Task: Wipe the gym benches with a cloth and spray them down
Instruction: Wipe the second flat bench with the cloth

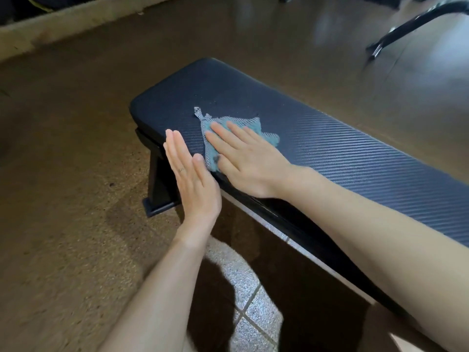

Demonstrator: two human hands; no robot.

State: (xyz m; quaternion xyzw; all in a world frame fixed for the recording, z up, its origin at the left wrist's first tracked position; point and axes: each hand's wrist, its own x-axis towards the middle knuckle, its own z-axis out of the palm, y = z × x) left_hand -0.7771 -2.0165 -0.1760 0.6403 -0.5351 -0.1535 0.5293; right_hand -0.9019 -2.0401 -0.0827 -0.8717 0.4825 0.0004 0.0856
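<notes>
A flat black gym bench (330, 148) with a ribbed, carbon-weave pad runs from the centre to the right edge. A small grey-teal cloth (243, 123) lies on the pad near its left end. My right hand (243, 158) lies flat on the cloth with straight fingers pressing it to the pad. My left hand (190, 179) is flat with straight fingers at the bench's near edge, beside the cloth; a ring shows on one finger. No spray bottle is in view.
The bench's black leg and foot (158, 199) stand on the brown speckled floor at the left. A black metal frame of other equipment (411, 26) reaches in at the top right. A low concrete ledge (63, 24) crosses the top left.
</notes>
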